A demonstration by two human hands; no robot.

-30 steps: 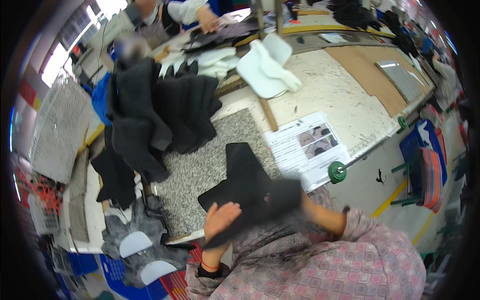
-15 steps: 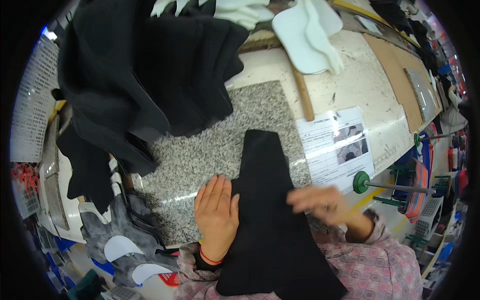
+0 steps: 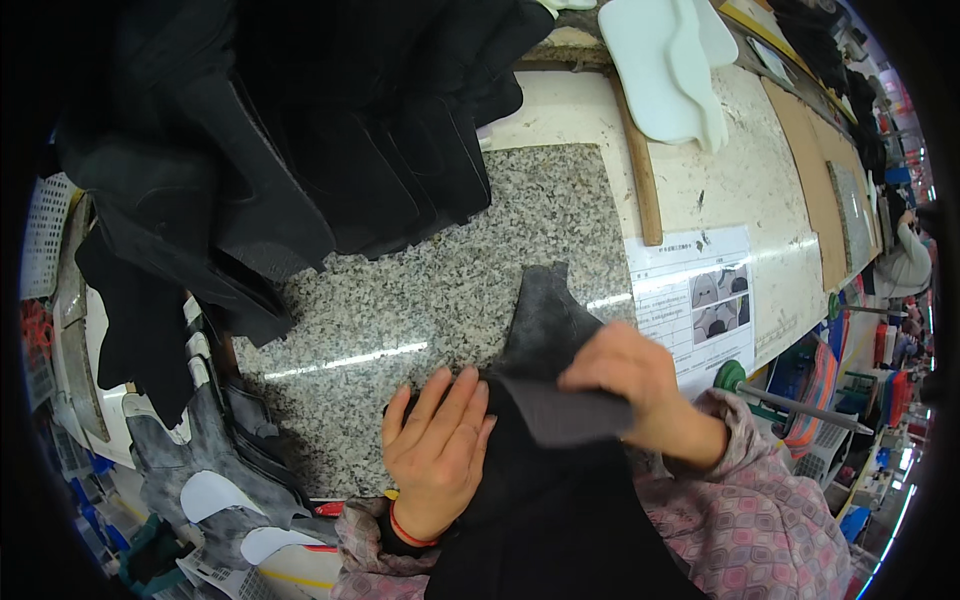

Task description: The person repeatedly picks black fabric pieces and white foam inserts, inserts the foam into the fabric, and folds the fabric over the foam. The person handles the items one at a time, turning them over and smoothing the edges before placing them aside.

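Observation:
A cut black fabric piece (image 3: 560, 510) reaches from the near edge of the speckled granite slab (image 3: 370, 310) toward me. A lifted flap of it shows a dark grey side (image 3: 570, 408), and its narrow grey end (image 3: 540, 310) rests over the slab. My left hand (image 3: 435, 455) lies flat on the left part of the fabric, fingers stretched out. My right hand (image 3: 635, 385), slightly blurred, is closed on the flap's right side; its fingertips are bent over the material. The flap hides part of the fabric beneath it.
A big heap of black cut pieces (image 3: 330, 150) hangs over the slab's far left. Grey pieces with white patches (image 3: 215, 495) lie lower left. Beyond the slab are a wooden stick (image 3: 640, 170), white moulded sheets (image 3: 660, 80), a printed sheet (image 3: 690, 310) and brown cardboard (image 3: 800, 150).
My right hand has taken hold of the fabric and turned part of it up, so the grey side now shows. My left hand stays flat on it. The view has shifted slightly.

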